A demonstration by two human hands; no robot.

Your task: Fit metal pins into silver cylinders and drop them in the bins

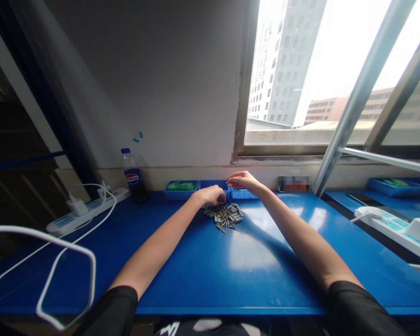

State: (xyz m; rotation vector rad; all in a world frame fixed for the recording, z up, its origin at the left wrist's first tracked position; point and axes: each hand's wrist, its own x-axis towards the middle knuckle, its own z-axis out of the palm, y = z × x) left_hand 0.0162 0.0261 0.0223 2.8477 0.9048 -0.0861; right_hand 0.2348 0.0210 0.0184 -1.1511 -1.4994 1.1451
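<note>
A loose pile of small metal parts, grey cylinders and thin brass-coloured pins, lies on the blue table. My left hand is at the pile's back left edge, its fingers curled downward; whatever is in them is hidden. Over the blue bins my right hand points left, fingers stretched out and slightly apart, with nothing visible in it. Beneath it stands the right blue bin, whose contents are mostly covered by the hand. The middle blue bin is partly behind my left hand.
A bin with green packets stands left of the other bins. Further left are a cola bottle, a power strip and a looping white cable. On the right are a metal post and another power strip.
</note>
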